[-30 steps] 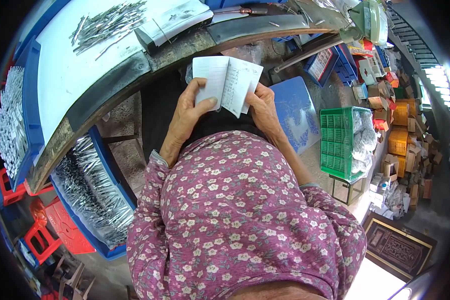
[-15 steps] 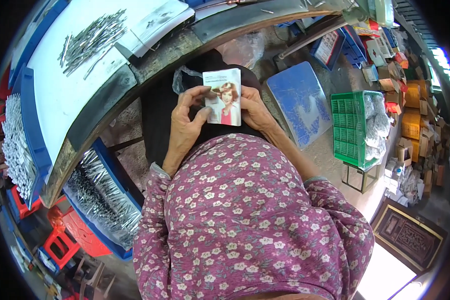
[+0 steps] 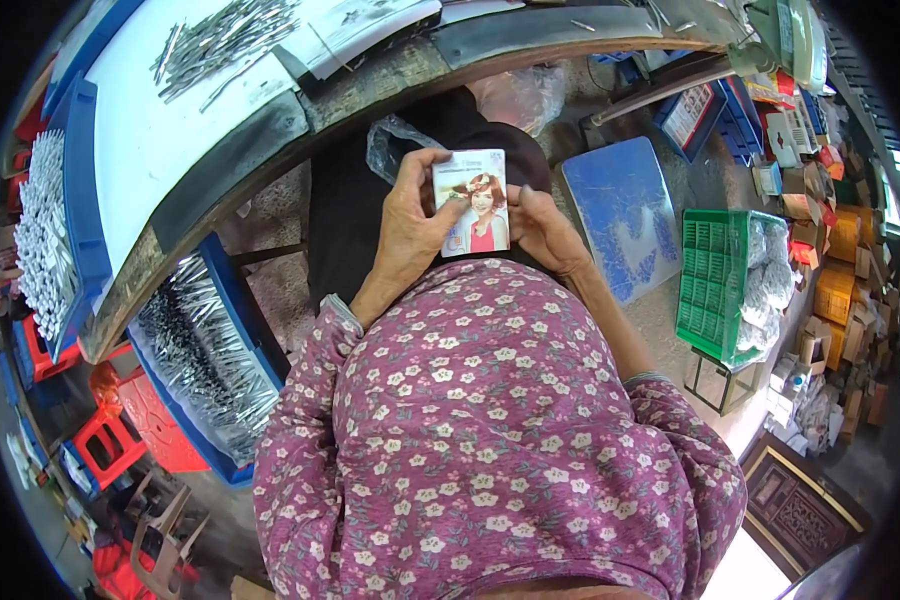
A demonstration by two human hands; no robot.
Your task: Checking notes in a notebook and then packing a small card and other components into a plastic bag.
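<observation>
A small booklet (image 3: 472, 203) with a printed picture of a person on its cover sits closed between both hands, over my lap. My left hand (image 3: 410, 232) grips its left edge, thumb lying on the cover. My right hand (image 3: 542, 232) holds the right edge from beside and below. Both forearms come out of flowered purple sleeves (image 3: 490, 430). Dark trousers show behind the booklet.
A workbench with a white top (image 3: 140, 150) curves across above, bearing a heap of thin metal rods (image 3: 220, 40). A blue bin of metal rods (image 3: 205, 365) stands at my left. A blue board (image 3: 620, 215) and a green crate (image 3: 715, 285) lie at right.
The booklet was open with white pages showing; it has been folded shut, its picture cover now faces up, and both hands have drawn it lower toward my lap.
</observation>
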